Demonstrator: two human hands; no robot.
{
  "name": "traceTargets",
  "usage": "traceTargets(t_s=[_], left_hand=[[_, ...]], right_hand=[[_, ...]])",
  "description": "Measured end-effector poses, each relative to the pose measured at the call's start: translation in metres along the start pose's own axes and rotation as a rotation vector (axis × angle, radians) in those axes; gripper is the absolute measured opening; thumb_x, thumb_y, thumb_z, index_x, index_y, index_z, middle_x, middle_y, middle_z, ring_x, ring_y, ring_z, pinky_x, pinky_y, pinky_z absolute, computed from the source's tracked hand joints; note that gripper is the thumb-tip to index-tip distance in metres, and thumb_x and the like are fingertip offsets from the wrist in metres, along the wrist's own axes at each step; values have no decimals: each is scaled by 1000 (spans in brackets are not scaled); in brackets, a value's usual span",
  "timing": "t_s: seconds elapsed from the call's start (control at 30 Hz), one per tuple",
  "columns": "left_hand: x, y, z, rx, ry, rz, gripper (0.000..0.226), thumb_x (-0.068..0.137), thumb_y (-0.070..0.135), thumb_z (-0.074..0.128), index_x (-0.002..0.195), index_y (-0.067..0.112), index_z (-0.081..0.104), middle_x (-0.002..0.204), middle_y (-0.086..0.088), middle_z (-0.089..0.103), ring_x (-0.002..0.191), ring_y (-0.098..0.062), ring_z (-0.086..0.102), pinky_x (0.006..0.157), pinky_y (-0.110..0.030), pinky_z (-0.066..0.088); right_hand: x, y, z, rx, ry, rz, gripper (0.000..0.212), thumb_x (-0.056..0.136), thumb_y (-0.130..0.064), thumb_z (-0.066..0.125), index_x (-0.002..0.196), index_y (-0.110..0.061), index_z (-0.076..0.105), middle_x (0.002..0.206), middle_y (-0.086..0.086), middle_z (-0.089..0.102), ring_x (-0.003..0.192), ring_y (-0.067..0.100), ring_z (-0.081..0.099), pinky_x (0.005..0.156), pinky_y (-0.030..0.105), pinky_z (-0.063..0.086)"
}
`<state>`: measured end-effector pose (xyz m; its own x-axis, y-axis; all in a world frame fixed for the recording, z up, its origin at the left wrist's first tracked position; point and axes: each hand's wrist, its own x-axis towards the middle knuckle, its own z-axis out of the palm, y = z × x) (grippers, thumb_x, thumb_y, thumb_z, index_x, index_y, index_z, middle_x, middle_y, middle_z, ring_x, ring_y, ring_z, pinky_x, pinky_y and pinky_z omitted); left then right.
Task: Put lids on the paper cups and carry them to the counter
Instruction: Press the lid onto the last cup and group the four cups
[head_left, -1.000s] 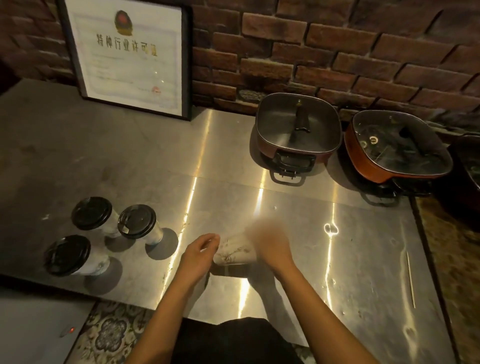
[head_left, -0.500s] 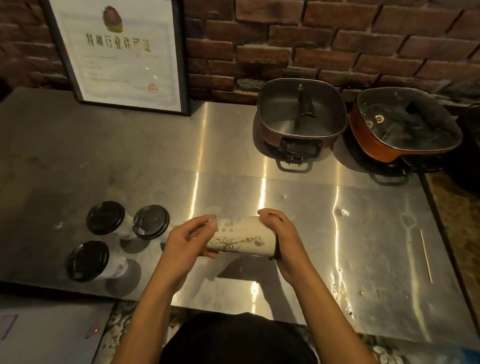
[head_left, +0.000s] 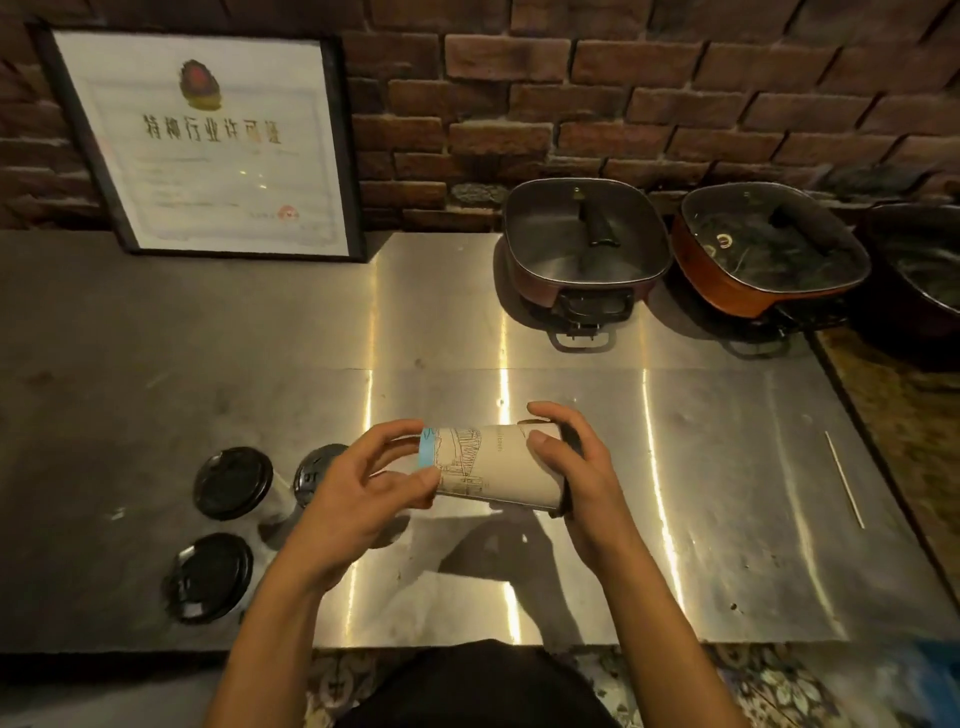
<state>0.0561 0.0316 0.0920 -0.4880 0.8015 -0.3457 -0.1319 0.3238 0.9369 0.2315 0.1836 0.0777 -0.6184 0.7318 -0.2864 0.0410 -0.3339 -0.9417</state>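
Observation:
I hold a white paper cup (head_left: 493, 467) with a line drawing on its side above the steel counter (head_left: 727, 467). It lies sideways, base to the left, its black-lidded top to the right. My left hand (head_left: 358, 488) pinches the base end, and my right hand (head_left: 571, 467) wraps the lidded end. Three other paper cups with black lids stand upright at the left: one (head_left: 232, 489) at the back, one (head_left: 210, 577) nearer me, and one (head_left: 314, 473) partly hidden behind my left hand.
Two square lidded pots (head_left: 584, 249) (head_left: 769, 249) sit at the back right against a brick wall, with a third dark pot (head_left: 924, 270) at the far right edge. A framed certificate (head_left: 202, 145) leans on the wall at back left. A thin stick (head_left: 844, 478) lies at the right.
The cup rose from the counter surface into both hands and turned sideways. My view shifted closer and slightly left. The three lidded cups did not move.

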Motion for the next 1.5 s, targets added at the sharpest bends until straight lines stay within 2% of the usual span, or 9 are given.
traceTargets(t_s=[0.17, 0.37, 0.53, 0.67, 0.8, 1.03, 1.17, 1.33, 1.5], left_hand=[[-7, 1, -10, -56, 103, -19, 61, 66, 54, 74, 122, 28, 66, 109, -2, 76, 79, -30, 77, 79, -49, 64], [-19, -8, -27, -75, 56, 54, 56, 75, 31, 75, 130, 27, 62, 123, 2, 68, 101, -21, 74, 83, -38, 63], [-20, -9, -22, -126, 130, -30, 47, 78, 42, 69, 123, 31, 65, 114, -2, 73, 75, -24, 74, 74, -37, 63], [-27, -8, -26, -136, 81, 32, 40, 86, 24, 72, 124, 32, 65, 113, 14, 73, 86, -22, 75, 77, -37, 62], [-24, -8, -26, -97, 121, 16, 32, 92, 31, 64, 124, 32, 65, 114, 3, 72, 76, -21, 73, 65, -27, 60], [-26, -12, -31, -70, 94, 77, 47, 76, 38, 72, 123, 33, 68, 123, 8, 70, 97, -21, 73, 74, -40, 63], [-24, -9, -25, -73, 167, 55, 46, 83, 39, 65, 128, 27, 65, 117, 2, 70, 78, -19, 75, 60, -24, 58], [-28, -11, -30, -100, 96, 73, 46, 80, 29, 74, 125, 31, 67, 126, 6, 68, 96, -24, 74, 75, -38, 62], [-24, -5, -23, -60, 182, 61, 43, 83, 38, 66, 125, 27, 67, 116, 4, 70, 81, -24, 73, 66, -34, 64]], right_hand=[[-10, 0, 23, 9, 32, -15, 39, 81, -39, 65, 120, -34, 64, 120, 3, 61, 109, 28, 62, 57, 25, 53], [-15, 2, 41, 8, 41, 2, 41, 81, -41, 65, 122, -35, 63, 120, 6, 60, 109, 29, 63, 56, 25, 54], [-17, 4, 45, -27, 48, -39, 38, 84, -37, 63, 122, -36, 62, 115, -2, 64, 108, 23, 65, 59, 27, 57], [-16, 5, 45, -34, 62, -35, 36, 86, -36, 62, 121, -37, 63, 115, 1, 65, 107, 24, 66, 57, 26, 56], [-18, 5, 48, -26, 52, -30, 38, 84, -35, 63, 122, -35, 62, 115, 1, 64, 108, 25, 66, 58, 26, 56], [-17, 3, 48, -24, 61, -22, 40, 83, -37, 63, 123, -35, 63, 118, 3, 63, 109, 27, 64, 59, 24, 56], [-17, 1, 48, -24, 60, -32, 44, 82, -37, 62, 126, -31, 62, 119, 5, 62, 109, 27, 64, 54, 20, 53], [-17, -2, 45, -12, 56, -34, 46, 82, -35, 61, 128, -28, 61, 121, 6, 62, 106, 25, 63, 53, 18, 51], [-17, -3, 42, -5, 39, -45, 44, 83, -34, 61, 127, -29, 61, 120, 3, 64, 105, 26, 66, 54, 22, 53]])
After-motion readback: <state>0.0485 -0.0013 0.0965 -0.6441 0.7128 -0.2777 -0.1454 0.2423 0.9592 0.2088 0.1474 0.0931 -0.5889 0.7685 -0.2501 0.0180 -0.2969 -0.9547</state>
